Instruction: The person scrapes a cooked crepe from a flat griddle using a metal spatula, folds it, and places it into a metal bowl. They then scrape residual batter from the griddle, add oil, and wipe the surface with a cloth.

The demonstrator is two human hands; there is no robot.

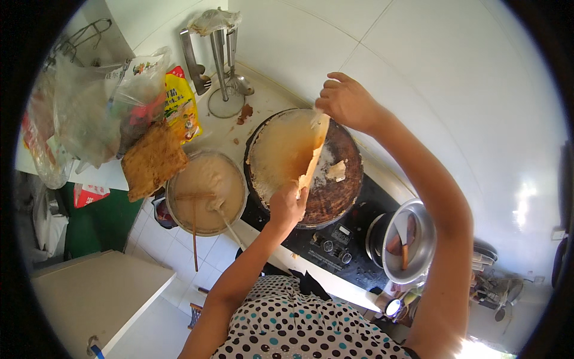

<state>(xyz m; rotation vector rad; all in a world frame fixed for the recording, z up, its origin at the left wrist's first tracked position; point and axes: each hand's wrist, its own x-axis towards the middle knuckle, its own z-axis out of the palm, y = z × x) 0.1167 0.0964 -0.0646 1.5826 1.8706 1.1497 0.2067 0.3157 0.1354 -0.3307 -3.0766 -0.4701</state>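
Observation:
A thin pale crepe (280, 148) lies over the left part of a round, dark griddle (338, 197). Its right edge is lifted off the plate and shows some browning. My left hand (287, 207) pinches the near end of that edge. At the far end, my right hand (344, 102) grips the same edge, its fingers partly hidden by the hand. Bare on the right side of the griddle, the brown surface carries a torn crepe scrap (337, 171) and whitish residue.
Left of the griddle stands a pot of batter (188, 168) with a wooden T-shaped spreader (194, 229) and a ladle (229, 229). A metal bowl (426, 251) holding a wooden-handled spatula (405, 251) is at right. Utensils (219, 58) and plastic bags (89, 112) stand behind.

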